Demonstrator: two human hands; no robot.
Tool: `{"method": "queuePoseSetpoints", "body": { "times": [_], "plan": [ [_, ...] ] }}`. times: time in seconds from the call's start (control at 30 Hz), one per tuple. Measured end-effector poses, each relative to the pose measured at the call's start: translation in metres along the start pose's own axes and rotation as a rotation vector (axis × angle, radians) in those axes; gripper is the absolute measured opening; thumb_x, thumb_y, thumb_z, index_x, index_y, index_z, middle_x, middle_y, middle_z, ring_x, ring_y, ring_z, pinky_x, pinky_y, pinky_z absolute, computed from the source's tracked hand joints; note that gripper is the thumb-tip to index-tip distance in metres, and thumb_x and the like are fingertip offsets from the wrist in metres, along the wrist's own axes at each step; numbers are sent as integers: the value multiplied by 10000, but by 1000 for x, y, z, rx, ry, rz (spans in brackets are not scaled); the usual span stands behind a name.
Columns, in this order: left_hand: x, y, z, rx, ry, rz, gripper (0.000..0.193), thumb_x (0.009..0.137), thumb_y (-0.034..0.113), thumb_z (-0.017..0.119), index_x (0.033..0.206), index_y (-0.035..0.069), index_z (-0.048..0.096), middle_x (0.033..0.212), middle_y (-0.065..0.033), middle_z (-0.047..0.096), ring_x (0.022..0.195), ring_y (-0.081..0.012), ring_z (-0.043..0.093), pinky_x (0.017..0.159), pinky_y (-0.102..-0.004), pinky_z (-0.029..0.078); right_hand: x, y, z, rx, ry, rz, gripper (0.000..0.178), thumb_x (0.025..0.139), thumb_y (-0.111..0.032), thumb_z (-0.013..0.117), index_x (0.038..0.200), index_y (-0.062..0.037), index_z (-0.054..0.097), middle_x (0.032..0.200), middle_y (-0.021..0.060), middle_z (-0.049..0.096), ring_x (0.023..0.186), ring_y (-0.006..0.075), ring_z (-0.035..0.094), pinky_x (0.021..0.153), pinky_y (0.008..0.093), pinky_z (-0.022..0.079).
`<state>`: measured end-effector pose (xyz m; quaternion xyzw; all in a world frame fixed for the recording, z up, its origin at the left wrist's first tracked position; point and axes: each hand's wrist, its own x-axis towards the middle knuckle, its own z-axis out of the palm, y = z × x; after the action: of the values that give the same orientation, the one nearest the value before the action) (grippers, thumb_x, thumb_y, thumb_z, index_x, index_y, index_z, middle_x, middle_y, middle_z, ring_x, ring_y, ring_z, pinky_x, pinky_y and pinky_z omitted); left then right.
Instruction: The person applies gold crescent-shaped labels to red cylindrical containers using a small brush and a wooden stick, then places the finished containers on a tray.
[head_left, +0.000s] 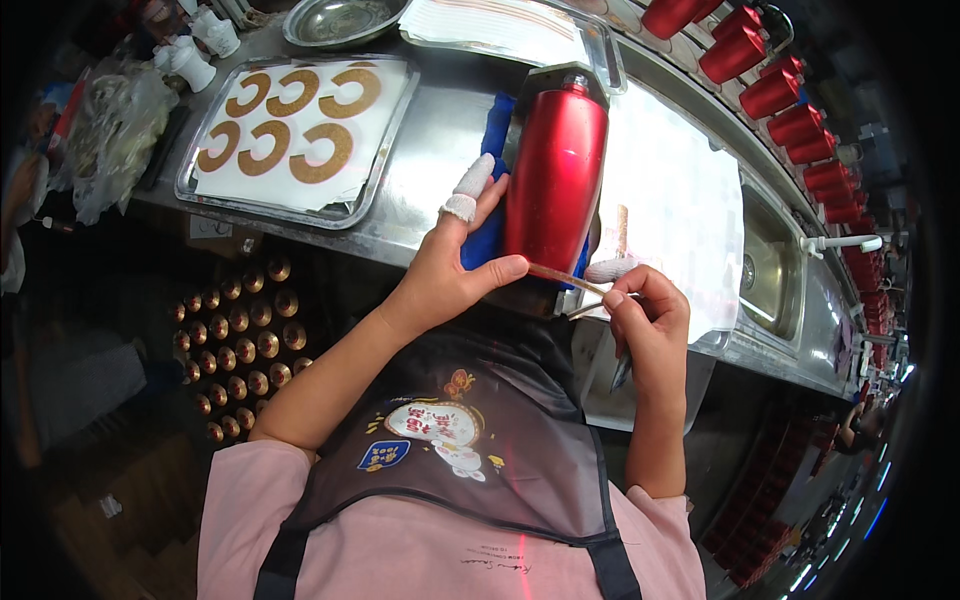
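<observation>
A glossy red bottle-shaped vessel [556, 165] lies on the bench, its narrow neck pointing away from me. My left hand [450, 245] is beside its near left side, fingers stretched out, a white cot on the index finger. The left thumb presses at the vessel's near end, by one end of a thin gold-brown strip [568, 279]. Pinching the strip's other end, my right hand [648, 312] also has slim metal tweezers [580, 312] lying in it, and a white cot on one finger. Blue cloth [485, 240] is under the vessel.
Left stands a metal tray [362, 210] of gold C-shaped pieces [322, 153] on white sheet. A metal bowl [340, 22] and a paper-filled tray [495, 28] are behind. White paper [670, 210] and a sink [772, 270] lie right; red vessels [735, 52] line the back.
</observation>
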<state>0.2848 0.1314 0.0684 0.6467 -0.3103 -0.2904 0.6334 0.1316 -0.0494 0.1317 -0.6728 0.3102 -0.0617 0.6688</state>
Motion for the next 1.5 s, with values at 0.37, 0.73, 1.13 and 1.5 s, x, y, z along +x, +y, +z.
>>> {"method": "queuePoseSetpoints", "body": {
  "times": [0.37, 0.73, 1.13, 1.5],
  "plan": [
    [5, -4, -11, -307, -3, -142, 956, 887, 125, 743, 1585, -16, 105, 1601, -211, 303, 1505, -266, 280, 1209, -371, 199, -2, 2, -1, 112, 1, 88, 74, 882, -24, 651, 829, -21, 600, 744, -39, 581, 645, 4, 480, 561, 182, 330],
    [2, -3, 1, -41, 12, -50, 993, 873, 197, 782, 1577, -27, 119, 1592, -231, 300, 1496, -279, 294, 1197, -365, 238, -4, 8, 0, 42, 15, -25, 134, 903, -102, 633, 803, -44, 566, 607, -28, 506, 471, 31, 424, 396, 193, 309],
    [2, -9, -12, -186, -33, -78, 947, 893, 124, 734, 1590, -4, 106, 1588, -231, 320, 1513, -267, 260, 1209, -365, 176, 0, 13, 3, 73, -5, 2, 127, 905, -95, 631, 803, -44, 574, 596, -30, 503, 455, 27, 417, 397, 193, 305],
    [-1, -8, -5, -83, -16, -43, 961, 885, 160, 757, 1574, -38, 117, 1588, -241, 297, 1498, -281, 291, 1209, -378, 214, -2, 13, 2, 75, 5, -4, 126, 902, -93, 637, 804, -47, 574, 595, -30, 508, 460, 26, 422, 396, 191, 311]
  ]
}}
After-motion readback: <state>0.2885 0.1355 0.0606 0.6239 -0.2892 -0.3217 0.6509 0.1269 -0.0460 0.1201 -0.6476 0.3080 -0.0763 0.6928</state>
